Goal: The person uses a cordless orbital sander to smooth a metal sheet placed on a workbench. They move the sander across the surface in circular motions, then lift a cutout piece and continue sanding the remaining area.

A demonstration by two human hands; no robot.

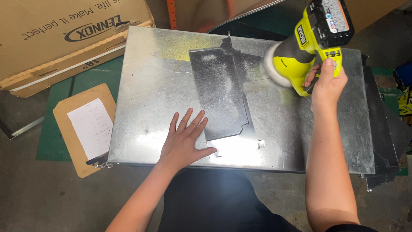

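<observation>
A large shiny sheet of metal [150, 94] lies flat in front of me. On its middle rests a smaller, darker notched metal piece [221, 96]. My left hand [184, 141] lies flat on the big sheet, fingers spread, with its fingertips at the dark piece's lower left edge. My right hand [326, 83] grips the handle of a yellow-green cordless power tool [313, 38] with a battery on top. The tool's round pad [274, 66] is near or on the sheet, just right of the dark piece.
A brown clipboard with a white paper [88, 126] lies on a green mat [51, 129] to the left. A cardboard box [56, 38] stands at the back left. Dark metal pieces [386, 137] stick out at the right. The floor below is concrete.
</observation>
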